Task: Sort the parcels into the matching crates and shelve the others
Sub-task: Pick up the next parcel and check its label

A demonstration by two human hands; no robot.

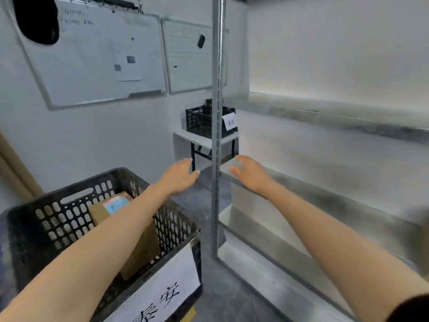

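Parcel (99, 213) first: it lies in the near crate (53, 219) at lower left, well behind both hands, and nobody is holding it. My left hand (180, 175) hangs in the air beyond the crate's far rim with fingers loosely straight and nothing in it. My right hand (250, 173) is spread and equally bare over the near end of the middle shelf (325, 194). Motion blur stops me telling whether it touches the board. The main risk I see is the shelf upright (217, 159), which stands exactly between my two hands. Any box carried across from the crate side to the rack could clip that post and twist out of a grip. My left forearm also crosses low over the crate, so pulling back carelessly could catch the rim and jolt what is inside. A sorting mistake is likely too. The paper sign (162, 287) on the near crate reads clearly, but the tag (229, 122) on the far crate (199, 122), up on the small table (183, 135), is too small for me to read. I would not trust a match made from here. As for the parcel itself, it is a plain brown cardboard box, tilted against the crate wall, with a pale blue and white sticker (116, 203) on its upper face. My arm covers its middle, so I cannot say whether the cardboard lower down is the same box or a second one.
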